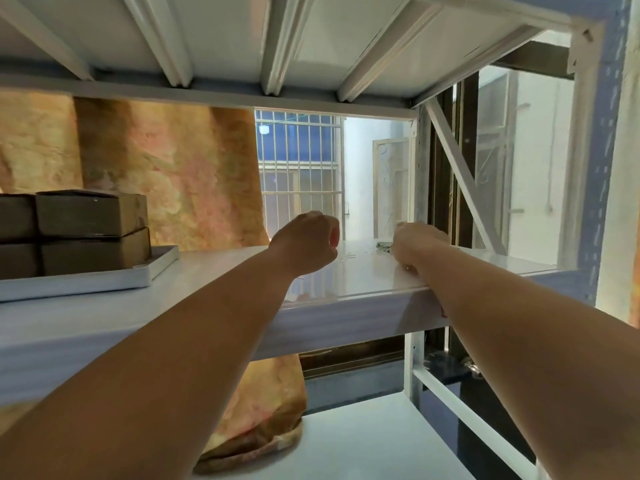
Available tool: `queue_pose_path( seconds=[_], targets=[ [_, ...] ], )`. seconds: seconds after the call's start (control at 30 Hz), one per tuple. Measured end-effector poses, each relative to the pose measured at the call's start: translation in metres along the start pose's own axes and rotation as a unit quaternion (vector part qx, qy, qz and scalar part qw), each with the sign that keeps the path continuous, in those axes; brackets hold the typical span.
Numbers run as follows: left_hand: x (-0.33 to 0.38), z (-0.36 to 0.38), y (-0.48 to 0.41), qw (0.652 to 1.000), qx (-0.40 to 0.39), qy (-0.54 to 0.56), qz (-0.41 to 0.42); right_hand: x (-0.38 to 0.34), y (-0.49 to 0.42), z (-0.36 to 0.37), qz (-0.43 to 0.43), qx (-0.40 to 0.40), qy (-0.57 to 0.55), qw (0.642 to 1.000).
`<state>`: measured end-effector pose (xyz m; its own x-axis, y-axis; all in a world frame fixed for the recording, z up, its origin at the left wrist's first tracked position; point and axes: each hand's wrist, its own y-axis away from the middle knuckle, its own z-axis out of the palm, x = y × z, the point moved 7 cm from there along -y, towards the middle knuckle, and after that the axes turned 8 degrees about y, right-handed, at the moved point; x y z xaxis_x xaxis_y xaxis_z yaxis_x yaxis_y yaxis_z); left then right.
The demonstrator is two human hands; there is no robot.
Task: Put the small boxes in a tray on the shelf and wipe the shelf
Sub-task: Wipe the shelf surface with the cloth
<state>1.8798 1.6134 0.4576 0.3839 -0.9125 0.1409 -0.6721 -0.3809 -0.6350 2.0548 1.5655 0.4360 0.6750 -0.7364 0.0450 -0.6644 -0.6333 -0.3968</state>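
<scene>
Brown small boxes (90, 230) trayed (162, 263); right hand (415, 247) presses green cloth (383, 246) on shelf (363, 282), wiping; left hand (306, 242) fisted, empty; sweep leftward likely next.

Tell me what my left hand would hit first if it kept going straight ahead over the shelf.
Probably nothing on the shelf: the fisted left hand points toward the open back. The tray of boxes sits off to its left, the green cloth to its right. Depth is uncertain.
</scene>
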Motion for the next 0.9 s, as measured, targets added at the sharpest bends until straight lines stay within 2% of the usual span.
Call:
queue_pose_path(
  seconds=[0.1,0.17,0.27,0.33,0.4,0.43,0.53,0.67,0.77,0.9],
  targets=[
    [0.000,0.001,0.000,1.000,-0.008,0.001,0.002,0.000,0.002,-0.006,-0.008,0.036,0.042,0.998],
    [-0.001,0.001,0.000,1.000,-0.005,0.006,-0.001,0.000,0.004,-0.011,-0.003,0.053,0.032,0.998],
    [-0.003,0.000,-0.002,1.000,-0.001,0.019,-0.013,0.000,0.000,-0.016,0.027,0.058,-0.091,0.994],
    [-0.005,0.000,-0.002,0.999,0.000,0.029,-0.027,-0.001,-0.005,-0.019,0.043,0.060,-0.220,0.973],
    [-0.009,-0.002,-0.002,0.998,0.004,0.046,-0.050,-0.006,-0.007,-0.025,0.045,0.059,-0.360,0.930],
    [-0.012,-0.002,-0.002,0.996,0.008,0.061,-0.064,-0.009,-0.006,-0.028,0.046,0.050,-0.439,0.896],
    [-0.016,-0.008,-0.002,0.986,0.031,0.128,-0.104,-0.027,0.002,-0.034,0.030,-0.031,-0.642,0.766],
    [-0.025,-0.022,0.002,0.951,0.109,0.232,-0.171,-0.051,0.012,-0.054,-0.023,-0.072,-0.741,0.668],
    [-0.042,-0.029,0.004,0.903,0.166,0.323,-0.228,-0.060,0.022,-0.073,-0.086,-0.085,-0.787,0.604],
    [-0.050,-0.018,0.002,0.864,0.107,0.423,-0.252,-0.060,0.030,-0.096,-0.146,-0.087,-0.818,0.550]
  ],
)
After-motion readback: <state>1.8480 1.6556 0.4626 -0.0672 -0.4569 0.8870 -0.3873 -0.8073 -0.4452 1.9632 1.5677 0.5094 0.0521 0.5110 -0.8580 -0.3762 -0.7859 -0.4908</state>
